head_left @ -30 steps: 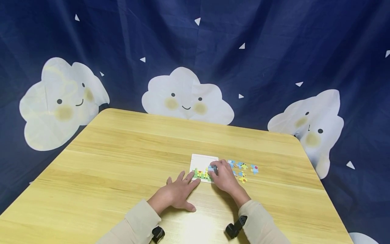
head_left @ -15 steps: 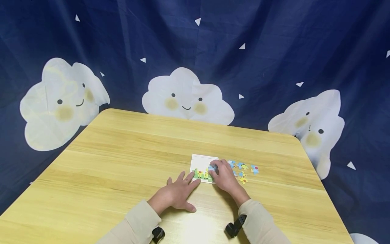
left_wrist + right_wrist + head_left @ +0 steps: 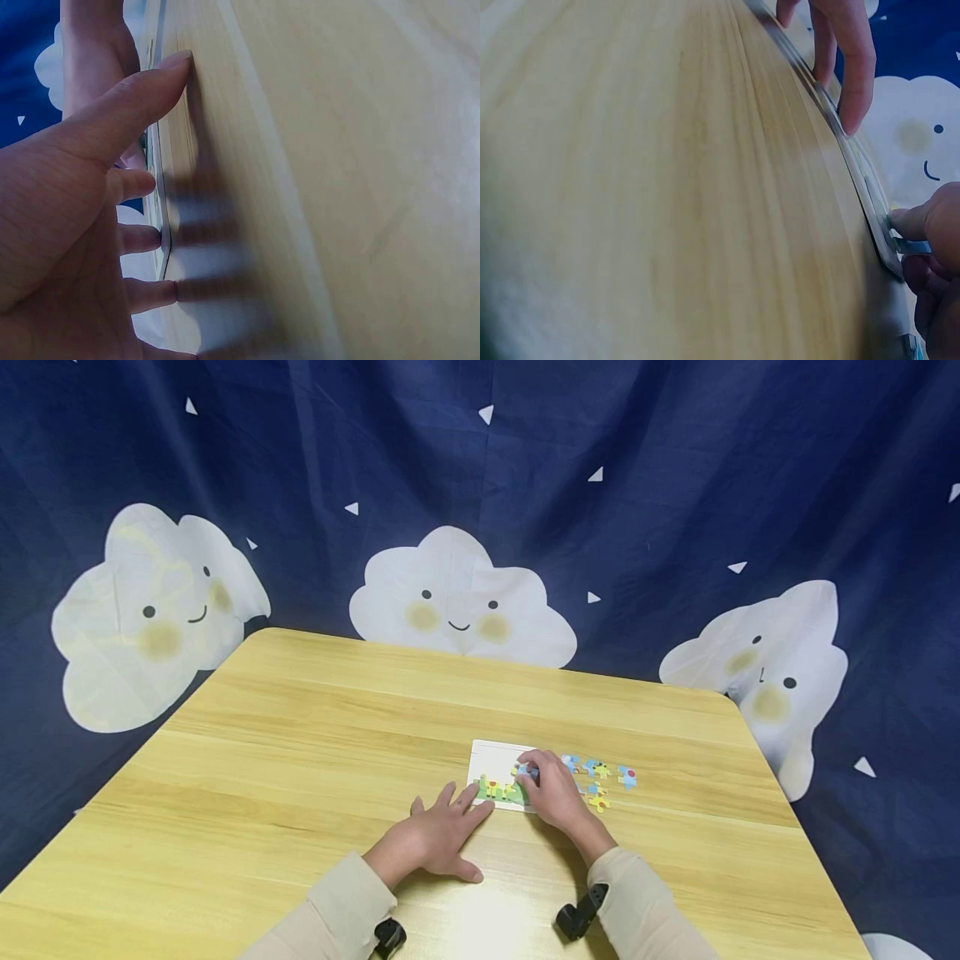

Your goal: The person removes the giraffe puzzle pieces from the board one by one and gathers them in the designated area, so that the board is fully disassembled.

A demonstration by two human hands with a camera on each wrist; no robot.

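A white puzzle tray lies on the table, with joined green and yellow pieces along its near side. The left hand, fingers spread and straight, rests with its fingertips at the tray's near left corner; the left wrist view shows this hand against the tray edge. Over the tray's right part, the right hand pinches a blue puzzle piece between thumb and fingers. In the right wrist view the right hand is at the tray's end, the piece mostly hidden.
Several loose puzzle pieces in blue and yellow lie right of the tray, among them a blue one with a red dot and a yellow one. Behind the wooden table hangs a dark blue curtain with smiling clouds.
The right hand has shifted slightly to the right, and the blue piece in it has turned and shows more yellow at its left end. The left hand has stayed in place.
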